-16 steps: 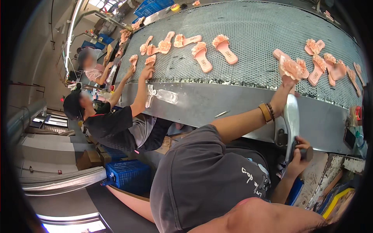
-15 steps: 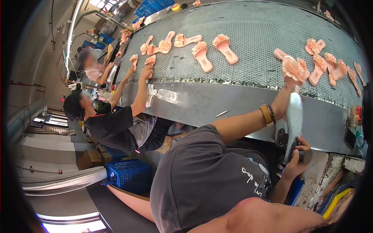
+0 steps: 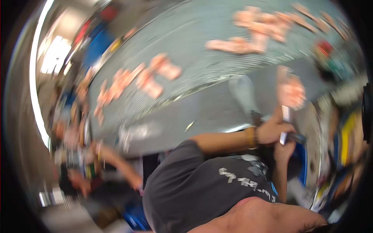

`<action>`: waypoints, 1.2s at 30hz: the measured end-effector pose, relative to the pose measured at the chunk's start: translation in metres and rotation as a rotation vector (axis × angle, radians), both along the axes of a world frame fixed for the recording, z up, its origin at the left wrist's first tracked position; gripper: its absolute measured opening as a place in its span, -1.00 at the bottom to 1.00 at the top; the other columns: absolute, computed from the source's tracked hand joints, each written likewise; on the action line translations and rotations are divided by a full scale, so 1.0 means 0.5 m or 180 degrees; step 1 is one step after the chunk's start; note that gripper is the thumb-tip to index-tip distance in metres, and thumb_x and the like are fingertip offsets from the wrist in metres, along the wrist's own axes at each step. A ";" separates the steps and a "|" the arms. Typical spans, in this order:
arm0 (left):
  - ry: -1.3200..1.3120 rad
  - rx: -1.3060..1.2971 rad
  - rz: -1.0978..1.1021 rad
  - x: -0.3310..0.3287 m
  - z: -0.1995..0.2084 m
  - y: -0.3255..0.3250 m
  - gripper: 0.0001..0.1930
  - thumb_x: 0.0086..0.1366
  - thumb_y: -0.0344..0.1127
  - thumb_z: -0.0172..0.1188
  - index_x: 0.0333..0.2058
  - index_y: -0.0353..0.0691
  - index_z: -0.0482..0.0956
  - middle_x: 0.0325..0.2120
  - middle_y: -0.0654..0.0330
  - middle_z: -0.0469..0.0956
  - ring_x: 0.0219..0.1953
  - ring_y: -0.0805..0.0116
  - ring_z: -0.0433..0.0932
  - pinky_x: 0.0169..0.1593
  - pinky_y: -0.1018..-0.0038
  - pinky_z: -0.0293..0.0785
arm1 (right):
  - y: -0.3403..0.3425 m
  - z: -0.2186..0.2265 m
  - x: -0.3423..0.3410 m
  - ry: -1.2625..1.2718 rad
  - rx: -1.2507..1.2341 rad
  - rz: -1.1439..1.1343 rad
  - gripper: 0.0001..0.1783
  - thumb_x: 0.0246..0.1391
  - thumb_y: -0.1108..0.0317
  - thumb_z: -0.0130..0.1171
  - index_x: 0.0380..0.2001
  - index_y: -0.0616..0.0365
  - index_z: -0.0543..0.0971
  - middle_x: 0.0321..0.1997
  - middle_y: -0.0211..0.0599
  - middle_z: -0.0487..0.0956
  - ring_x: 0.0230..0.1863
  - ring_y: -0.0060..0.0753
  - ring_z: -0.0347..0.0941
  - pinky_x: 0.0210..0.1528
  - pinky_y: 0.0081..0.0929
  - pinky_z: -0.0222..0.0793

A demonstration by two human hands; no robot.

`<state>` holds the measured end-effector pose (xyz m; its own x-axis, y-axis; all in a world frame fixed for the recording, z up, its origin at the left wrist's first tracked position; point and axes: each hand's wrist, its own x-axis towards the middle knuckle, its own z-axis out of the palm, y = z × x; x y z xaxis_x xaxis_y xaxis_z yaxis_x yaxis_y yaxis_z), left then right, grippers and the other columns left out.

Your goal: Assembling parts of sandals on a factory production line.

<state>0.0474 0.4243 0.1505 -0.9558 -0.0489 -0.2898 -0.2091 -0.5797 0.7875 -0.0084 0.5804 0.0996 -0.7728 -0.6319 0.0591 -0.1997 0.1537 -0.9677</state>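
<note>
A pink slipper with a ruffled flower (image 3: 293,93) is tilted up beyond my left hand (image 3: 270,131), whose fingers reach up to its lower end and close on it. Just below, my right hand (image 3: 285,149) is closed round a hammer-like tool (image 3: 296,138) with a dark handle and shiny metal parts. Blur hides the tool's exact shape. Both hands are close together in front of my chest. Left of the slipper, a grey metal shoe form (image 3: 243,91) stands at the bench edge.
More pink slippers (image 3: 149,83) lie in groups on the mesh work surface (image 3: 186,66). Along its front runs a metal ledge (image 3: 210,103) with a clear plastic bottle (image 3: 136,132). A co-worker's arm (image 3: 120,167) is at the left. A blue container (image 3: 301,163) is beside my right arm.
My view has swung and blurred. The slipper in my left hand has moved from above the shoe form to its right. My two hands have come closer together.
</note>
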 end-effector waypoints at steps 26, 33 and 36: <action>0.1017 -0.2364 -0.0255 0.015 0.013 -0.108 -0.77 0.39 -0.51 0.10 -0.04 -0.28 0.65 -0.23 0.13 0.70 -0.19 0.28 0.66 -0.02 0.39 0.53 | 0.365 0.212 -0.600 0.3912 0.5626 -0.2429 -0.49 0.36 -0.11 0.01 0.19 -0.06 0.52 -0.51 -0.20 0.59 -0.33 0.03 0.71 -0.48 -0.21 0.62; 0.0881 -0.3994 0.1085 -0.046 -0.015 -0.328 -0.71 0.31 -0.60 0.00 -0.11 -0.29 0.66 -0.20 0.11 0.71 -0.12 0.29 0.67 0.06 0.39 0.52 | 0.371 0.210 -0.618 0.3071 0.4450 -0.4214 0.03 0.23 -0.49 -0.07 0.24 0.38 0.44 0.22 0.33 0.50 0.28 0.20 0.44 0.26 0.01 0.40; 0.0045 -0.4991 0.1908 -0.038 -0.109 -0.598 -0.59 0.26 -0.55 0.09 0.10 -0.27 0.56 0.04 -0.08 0.59 0.12 -0.04 0.52 0.22 0.19 0.40 | 0.436 0.182 -0.665 0.3610 0.3897 -0.4043 0.00 0.25 -0.48 -0.10 0.23 0.34 0.48 0.28 0.26 0.48 0.32 0.13 0.41 0.31 -0.01 0.35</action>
